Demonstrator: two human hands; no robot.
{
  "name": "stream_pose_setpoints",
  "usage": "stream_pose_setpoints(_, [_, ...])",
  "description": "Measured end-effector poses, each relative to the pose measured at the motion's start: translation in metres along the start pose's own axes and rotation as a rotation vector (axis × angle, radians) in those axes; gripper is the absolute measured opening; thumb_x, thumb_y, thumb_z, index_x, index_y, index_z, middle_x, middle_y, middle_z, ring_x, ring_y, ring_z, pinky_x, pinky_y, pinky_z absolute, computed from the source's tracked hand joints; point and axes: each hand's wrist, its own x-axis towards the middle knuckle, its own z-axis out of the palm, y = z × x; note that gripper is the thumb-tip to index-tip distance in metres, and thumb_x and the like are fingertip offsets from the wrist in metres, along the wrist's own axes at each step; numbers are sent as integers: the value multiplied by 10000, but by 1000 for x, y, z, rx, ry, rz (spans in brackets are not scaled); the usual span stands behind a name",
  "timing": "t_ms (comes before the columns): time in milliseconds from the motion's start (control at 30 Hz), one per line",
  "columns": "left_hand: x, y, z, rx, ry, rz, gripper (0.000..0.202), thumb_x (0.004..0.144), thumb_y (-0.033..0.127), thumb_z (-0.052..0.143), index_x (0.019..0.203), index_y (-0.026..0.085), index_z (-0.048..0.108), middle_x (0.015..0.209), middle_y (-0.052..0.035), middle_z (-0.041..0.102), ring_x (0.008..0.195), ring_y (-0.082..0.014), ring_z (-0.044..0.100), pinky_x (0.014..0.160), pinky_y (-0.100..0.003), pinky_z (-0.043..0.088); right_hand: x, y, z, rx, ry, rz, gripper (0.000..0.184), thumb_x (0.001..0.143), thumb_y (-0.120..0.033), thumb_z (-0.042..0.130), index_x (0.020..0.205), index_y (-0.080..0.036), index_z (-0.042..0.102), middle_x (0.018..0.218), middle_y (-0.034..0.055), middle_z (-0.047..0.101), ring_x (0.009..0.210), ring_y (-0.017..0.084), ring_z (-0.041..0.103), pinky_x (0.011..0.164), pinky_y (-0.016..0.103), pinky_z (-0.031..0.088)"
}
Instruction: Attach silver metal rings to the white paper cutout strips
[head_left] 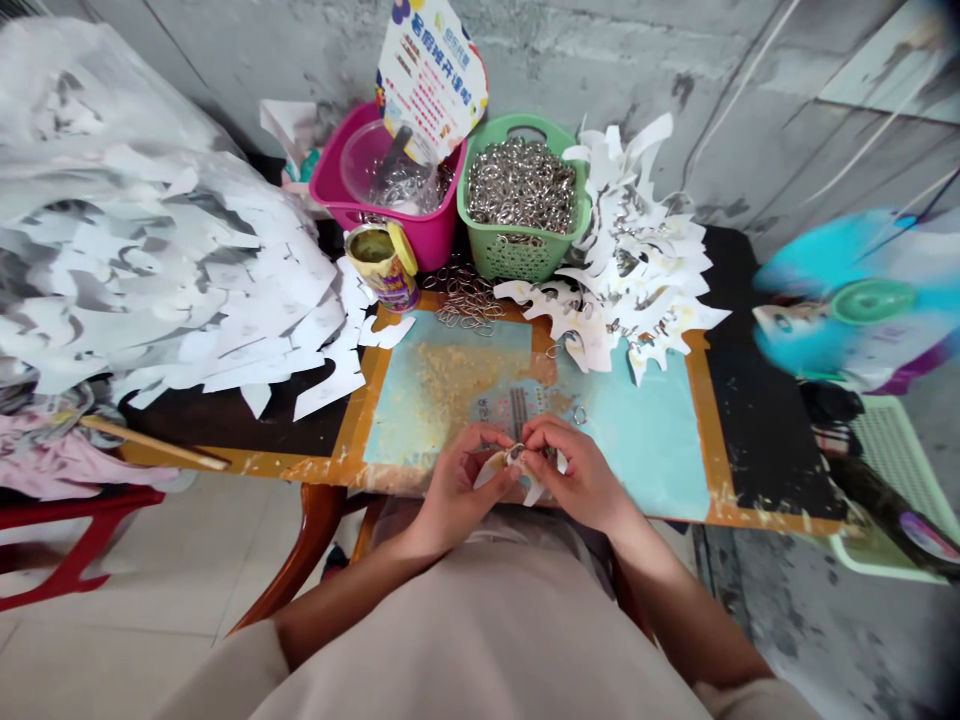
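Close to the table's front edge, my left hand (466, 482) and my right hand (581, 478) meet with fingertips pinched together. Between them is a small white cut-out piece (534, 492), its material hard to tell, with a metal ring (515, 452) at its upper edge. Both hands grip the piece, and the fingers partly hide it and the ring. A loose metal ring (579, 415) lies on the light blue sheet (652, 440) just beyond my right hand. More wire rings (469, 305) are scattered farther back on the table.
A green basket (517, 255) full of metal rings stands beside a pink basket (427, 235). In front is an open can (382, 270). White cut-outs are heaped left (187, 290) and right (630, 260). A blurred blue fan (870, 295) is at right, a wooden stick (154, 442) at left.
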Motion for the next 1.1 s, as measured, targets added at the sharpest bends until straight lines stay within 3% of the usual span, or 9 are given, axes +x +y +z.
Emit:
stream_pose_setpoints(133, [-1,5,0,-64,-104,-19,228,844,329,721,985,162,656,950,-70,693,863,-163,669,776,-273,556,-8,-25,-15,-243,-9,-76,179,979,-182,444,856,-208,571,943,52,621,853,163,594,767,296,449])
stream_pose_setpoints(233, [1,2,1,56,-156,42,206,872,309,675,1020,169,644,969,-73,685,846,-161,672,764,-273,558,-12,-29,-22,-489,-45,-132,208,988,-167,430,900,-203,615,979,65,655,860,179,609,774,326,428])
stream_pose_setpoints(367, [7,-23,1,510,-135,116,199,902,257,581,1081,178,619,994,-73,649,692,-136,626,678,-284,539,-8,10,-13,-625,-106,-111,197,977,-184,488,902,-197,670,943,75,667,869,215,612,833,397,461])
stream_pose_setpoints(467, [10,-42,-1,806,-52,131,363,881,234,581,1234,157,544,891,-68,654,724,-198,642,703,-337,532,-10,48,1,-644,28,-154,240,936,-197,559,1156,-219,653,1108,110,670,1082,294,567,1046,574,390])
stream_pose_setpoints(567, [10,-49,-2,934,-37,104,468,890,242,576,1332,146,457,844,-57,662,725,-223,653,680,-337,521,-19,68,10,-534,171,-212,343,938,-174,542,1272,-239,586,1136,97,681,1111,284,565,1044,563,430])
stream_pose_setpoints(667, [9,-48,-2,1011,-30,128,443,902,262,582,1316,157,463,964,-99,674,779,-241,668,682,-341,518,-30,71,13,-433,174,-264,381,937,-109,492,1290,-237,558,1104,92,697,1074,250,598,919,447,533])
stream_pose_setpoints(800, [9,-46,-6,1006,-33,192,394,916,267,571,1286,170,480,1093,-132,660,870,-255,671,737,-372,535,-38,68,15,-481,81,-260,371,944,-142,494,1307,-203,533,1062,120,709,997,246,640,845,414,548])
stream_pose_setpoints(1000, [21,-34,-25,832,-220,474,349,880,215,608,1227,216,573,1223,-108,634,1172,-256,575,1004,-437,477,-35,68,16,-543,38,-235,453,943,-155,486,1392,-179,433,1024,120,722,948,271,646,846,440,517])
stream_pose_setpoints(1100, [38,-30,-26,901,-327,570,198,898,195,577,1043,232,705,1323,-107,588,1269,-288,509,1069,-482,419,-35,69,16,-525,49,-227,490,934,-138,477,1416,-181,397,1044,124,718,943,280,644,840,447,513])
